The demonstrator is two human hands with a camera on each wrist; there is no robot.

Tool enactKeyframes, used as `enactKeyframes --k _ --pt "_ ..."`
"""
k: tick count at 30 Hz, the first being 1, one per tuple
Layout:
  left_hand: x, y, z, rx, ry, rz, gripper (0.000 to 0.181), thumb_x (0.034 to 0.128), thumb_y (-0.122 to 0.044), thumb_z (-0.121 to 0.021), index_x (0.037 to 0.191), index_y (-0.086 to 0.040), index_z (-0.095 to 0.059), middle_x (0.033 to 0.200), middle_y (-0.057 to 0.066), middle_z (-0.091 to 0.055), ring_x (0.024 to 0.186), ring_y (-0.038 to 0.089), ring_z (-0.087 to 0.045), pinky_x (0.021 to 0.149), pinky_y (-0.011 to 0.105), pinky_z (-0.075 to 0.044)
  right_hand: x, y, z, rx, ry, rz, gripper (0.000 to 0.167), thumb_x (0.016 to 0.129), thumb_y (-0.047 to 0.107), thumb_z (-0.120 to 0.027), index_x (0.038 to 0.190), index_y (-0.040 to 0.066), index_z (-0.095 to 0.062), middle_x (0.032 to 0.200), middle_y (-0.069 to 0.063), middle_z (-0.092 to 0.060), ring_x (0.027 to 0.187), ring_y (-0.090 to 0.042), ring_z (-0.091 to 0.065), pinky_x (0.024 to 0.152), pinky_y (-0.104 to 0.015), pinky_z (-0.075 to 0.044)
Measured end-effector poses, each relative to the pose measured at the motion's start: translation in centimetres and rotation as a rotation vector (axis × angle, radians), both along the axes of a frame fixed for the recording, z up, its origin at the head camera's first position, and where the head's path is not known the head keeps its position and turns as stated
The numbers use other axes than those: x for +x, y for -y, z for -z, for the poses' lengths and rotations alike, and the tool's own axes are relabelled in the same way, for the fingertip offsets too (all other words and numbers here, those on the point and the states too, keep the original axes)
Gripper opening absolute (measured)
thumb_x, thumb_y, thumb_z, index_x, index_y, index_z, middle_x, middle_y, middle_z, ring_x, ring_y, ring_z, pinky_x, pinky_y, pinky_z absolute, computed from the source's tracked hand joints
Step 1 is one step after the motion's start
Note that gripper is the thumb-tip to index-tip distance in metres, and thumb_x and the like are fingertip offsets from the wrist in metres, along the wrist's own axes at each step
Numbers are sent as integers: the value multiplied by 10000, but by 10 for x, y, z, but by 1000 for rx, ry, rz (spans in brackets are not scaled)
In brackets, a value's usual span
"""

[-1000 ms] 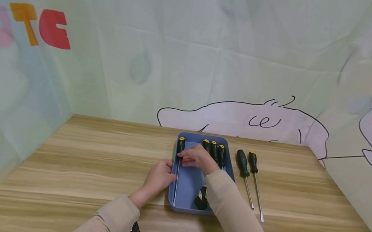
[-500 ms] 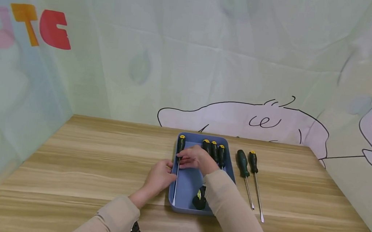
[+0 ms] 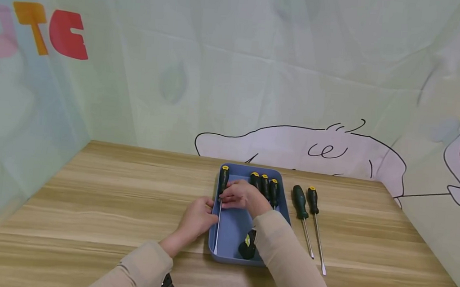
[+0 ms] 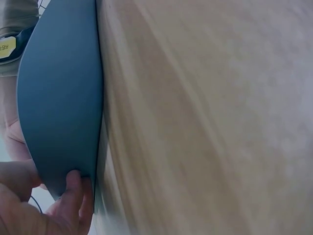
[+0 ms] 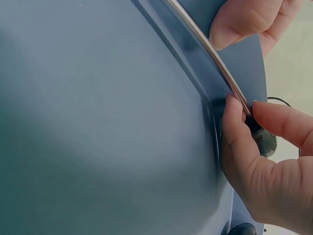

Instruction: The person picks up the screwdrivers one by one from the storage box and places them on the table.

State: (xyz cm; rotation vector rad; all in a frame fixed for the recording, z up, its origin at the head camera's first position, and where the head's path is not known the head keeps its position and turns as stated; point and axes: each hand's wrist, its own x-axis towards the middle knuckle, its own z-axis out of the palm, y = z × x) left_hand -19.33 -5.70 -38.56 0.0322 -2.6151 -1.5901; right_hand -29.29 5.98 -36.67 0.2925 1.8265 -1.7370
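A long screwdriver (image 3: 224,175) with a black, yellow-capped handle lies along the left side of a blue tray (image 3: 228,240). My right hand (image 3: 244,196) reaches over the tray and pinches it where shaft meets handle. In the right wrist view, thumb and fingertip of the right hand (image 5: 274,166) close on the metal shaft (image 5: 208,46). My left hand (image 3: 197,217) grips the tray's left wall, thumb over the rim, fingers against the outside (image 4: 73,196). Several more screwdrivers (image 3: 265,186) lie at the tray's right side, their shafts largely hidden by my right arm.
To the right of the tray, a dark green screwdriver (image 3: 300,203) and a black one with a yellow cap (image 3: 313,200) lie on the wooden table (image 3: 127,207). A printed cloth wall (image 3: 235,72) rises behind the table.
The pinched screwdriver has shifted slightly toward the tray's far end. My right fingers have settled near the base of its handle. The left hand has stayed in place on the tray.
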Motion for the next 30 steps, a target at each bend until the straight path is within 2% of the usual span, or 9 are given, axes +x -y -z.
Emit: enactKeyframes --k 11,19,30 --pt "0 0 -2 22 4 12 254 647 88 -619 898 95 -583 753 176 -663 686 206 -620 565 297 -501 1 -2 -5 -3 5 -5 347 834 -160 -511 1059 78 -396 776 -140 -558 649 -200 -553 506 -283 -513" --pt "1 0 -2 34 -3 15 266 637 95 -610 901 101 -581 732 158 -653 653 189 -602 540 283 -491 0 -5 -9 -24 -15 -9 500 831 -168 -504 1260 41 -352 810 -154 -556 651 -200 -552 517 -284 -508" --pt "0 0 -2 28 14 7 290 641 99 -604 930 110 -581 742 149 -648 655 185 -597 541 283 -497 0 -8 -17 -33 -23 -7 563 835 -159 -510 1330 50 -340 811 -146 -571 654 -199 -572 516 -279 -505"
